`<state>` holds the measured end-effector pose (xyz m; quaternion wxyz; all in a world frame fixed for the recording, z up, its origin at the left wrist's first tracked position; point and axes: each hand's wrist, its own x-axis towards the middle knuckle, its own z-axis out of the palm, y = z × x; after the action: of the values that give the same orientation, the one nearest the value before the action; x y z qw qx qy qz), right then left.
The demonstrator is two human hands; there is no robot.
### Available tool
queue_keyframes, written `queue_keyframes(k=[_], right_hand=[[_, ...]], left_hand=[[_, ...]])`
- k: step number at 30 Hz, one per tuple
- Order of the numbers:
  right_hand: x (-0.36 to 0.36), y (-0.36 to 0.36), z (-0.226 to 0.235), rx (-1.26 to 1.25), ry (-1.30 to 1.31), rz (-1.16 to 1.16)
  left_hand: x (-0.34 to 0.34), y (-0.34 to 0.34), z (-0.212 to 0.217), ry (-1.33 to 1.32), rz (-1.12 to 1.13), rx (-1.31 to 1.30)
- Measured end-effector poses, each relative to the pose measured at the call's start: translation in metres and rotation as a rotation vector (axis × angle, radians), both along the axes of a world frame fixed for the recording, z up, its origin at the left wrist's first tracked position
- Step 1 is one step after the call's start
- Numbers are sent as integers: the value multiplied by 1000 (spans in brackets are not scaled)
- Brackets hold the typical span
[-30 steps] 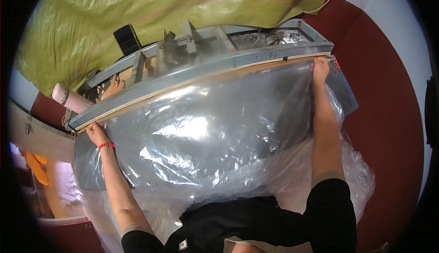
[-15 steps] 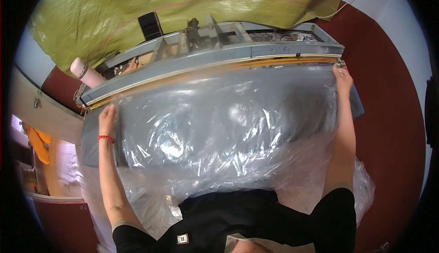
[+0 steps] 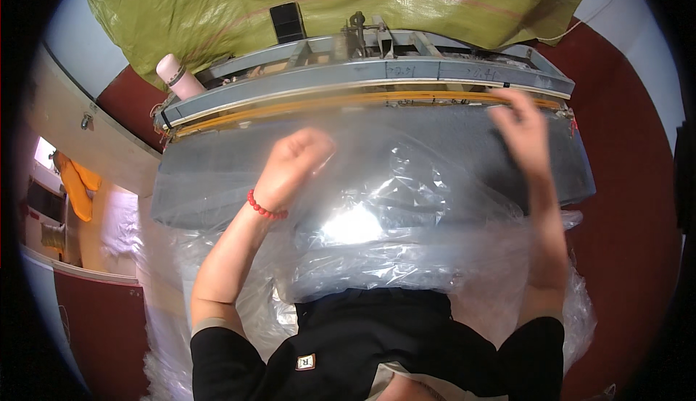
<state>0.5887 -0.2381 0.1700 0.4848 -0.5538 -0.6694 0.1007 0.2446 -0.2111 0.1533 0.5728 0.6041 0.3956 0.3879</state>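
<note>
Room: dark red floor (image 3: pixel 623 205), pale wall behind, and a green woven tarp (image 3: pixel 348 2) heaped beyond the bench. A long grey sealing machine (image 3: pixel 377 75) spans the view, with a yellow-orange strip (image 3: pixel 348 104) running along its front jaw and a grey padded table (image 3: pixel 203 184) just ahead of it. A pink-and-white bottle (image 3: pixel 176 76) lies at the machine's left end.

Head view: a large clear plastic sheet (image 3: pixel 391 220) lies rumpled over the padded table and falls toward the person's body. The left hand (image 3: pixel 293 162) is closed to a loose fist, apparently bunching the film near the table's middle; a red bead bracelet (image 3: pixel 262 209) sits on that wrist. The right hand (image 3: pixel 523 127) is blurred, fingers fairly spread, at the film's far right edge beside the yellow strip. Whether it pinches the film I cannot tell.

Risk, judged: the film is creased and loose. If folds reach the sealing strip, the seam could come out wrinkled or leaking. Fingers close to the jaw could be nipped.

Against the earlier pictures: both hands then held the sheet stretched wide, at its far corners. Now the left hand has come inward to the centre, and the sheet has slackened and wrinkled.
</note>
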Motion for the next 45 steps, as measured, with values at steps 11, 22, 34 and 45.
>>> queue_keyframes(k=[11,22,34,45], right_hand=[[-155,15,-40,-276,311,735],[-187,57,-78,-468,642,413],[360,7,-206,-78,-239,-1006],[320,-35,-155,-355,-507,-1178]], left_hand=[[-12,-14,7,154,-16,351],[-13,10,-28,785,428,1208],[-235,-91,-89,1066,218,562],[-259,35,-91,1220,587,702]])
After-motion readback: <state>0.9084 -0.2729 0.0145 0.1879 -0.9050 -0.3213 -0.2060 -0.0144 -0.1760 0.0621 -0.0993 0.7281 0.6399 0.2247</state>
